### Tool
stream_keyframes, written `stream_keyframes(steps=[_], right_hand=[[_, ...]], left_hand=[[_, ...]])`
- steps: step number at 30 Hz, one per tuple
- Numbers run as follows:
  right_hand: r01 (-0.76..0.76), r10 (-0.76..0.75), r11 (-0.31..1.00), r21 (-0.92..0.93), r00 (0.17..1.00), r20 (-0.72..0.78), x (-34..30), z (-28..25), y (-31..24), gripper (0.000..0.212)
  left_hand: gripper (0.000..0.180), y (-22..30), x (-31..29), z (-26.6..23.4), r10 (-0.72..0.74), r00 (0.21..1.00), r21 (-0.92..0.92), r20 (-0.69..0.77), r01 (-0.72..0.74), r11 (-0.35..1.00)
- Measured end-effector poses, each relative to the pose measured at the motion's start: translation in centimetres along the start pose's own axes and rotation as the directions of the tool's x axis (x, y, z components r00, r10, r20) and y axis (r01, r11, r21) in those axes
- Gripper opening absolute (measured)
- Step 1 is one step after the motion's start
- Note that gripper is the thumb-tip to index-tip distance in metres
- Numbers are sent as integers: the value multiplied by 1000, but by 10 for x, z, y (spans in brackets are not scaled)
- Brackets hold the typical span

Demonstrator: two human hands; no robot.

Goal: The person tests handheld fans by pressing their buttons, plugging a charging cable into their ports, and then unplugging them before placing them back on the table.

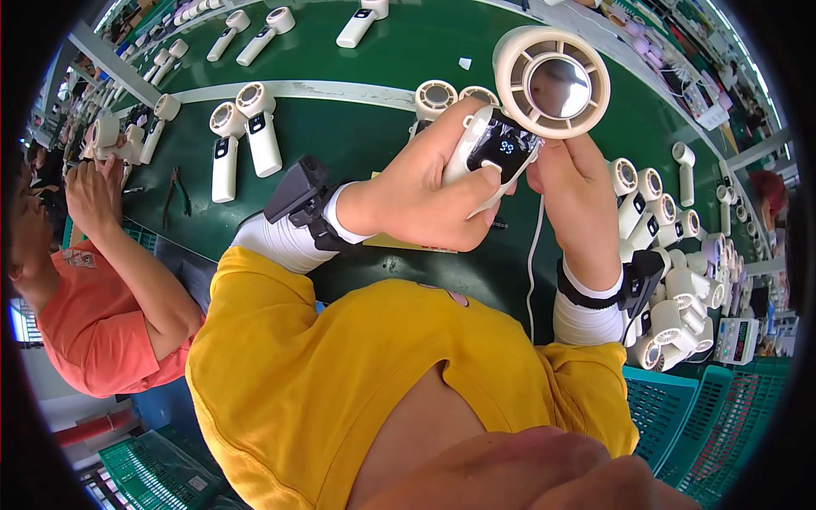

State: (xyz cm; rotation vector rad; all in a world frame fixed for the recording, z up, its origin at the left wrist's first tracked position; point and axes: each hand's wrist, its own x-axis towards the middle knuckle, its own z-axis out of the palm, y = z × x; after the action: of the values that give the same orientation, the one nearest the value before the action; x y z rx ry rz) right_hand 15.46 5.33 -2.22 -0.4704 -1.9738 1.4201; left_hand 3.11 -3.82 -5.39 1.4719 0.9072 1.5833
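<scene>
A cream handheld fan (597, 85) is held up over the green bench, its round head to the upper right. My left hand (425, 183) is closed around its handle, the thumb pressing on the front below a lit dark display (503, 146). My right hand (582, 200) is closed beside the handle, just under the fan's head. A white cable (535, 255) hangs down from between its fingers. The fan hides part of the right fingertips, so whether the cable's end sits in the fan cannot be seen. Two more fans (436, 95) are behind my left hand.
Pairs of fans (246, 136) and pliers (177, 197) lie on the bench to the left, near a co-worker's hand (93, 191). Many fans are heaped (680, 306) at the right, beside a small metering box (736, 340). Green crates (663, 408) stand at the lower right.
</scene>
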Motion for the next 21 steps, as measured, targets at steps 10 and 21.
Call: stream_keyframes(steps=[10, 21], right_hand=[[16, -17, 999, -28, 1000, -14, 0, -1, 2, 24], [38, -38, 998, -44, 999, -9, 0, -3, 2, 22]], left_hand=[[36, 2, 1, 4, -54, 997, -94, -55, 49, 994], [55, -8, -1, 2, 89, 995, 54, 42, -92, 994]])
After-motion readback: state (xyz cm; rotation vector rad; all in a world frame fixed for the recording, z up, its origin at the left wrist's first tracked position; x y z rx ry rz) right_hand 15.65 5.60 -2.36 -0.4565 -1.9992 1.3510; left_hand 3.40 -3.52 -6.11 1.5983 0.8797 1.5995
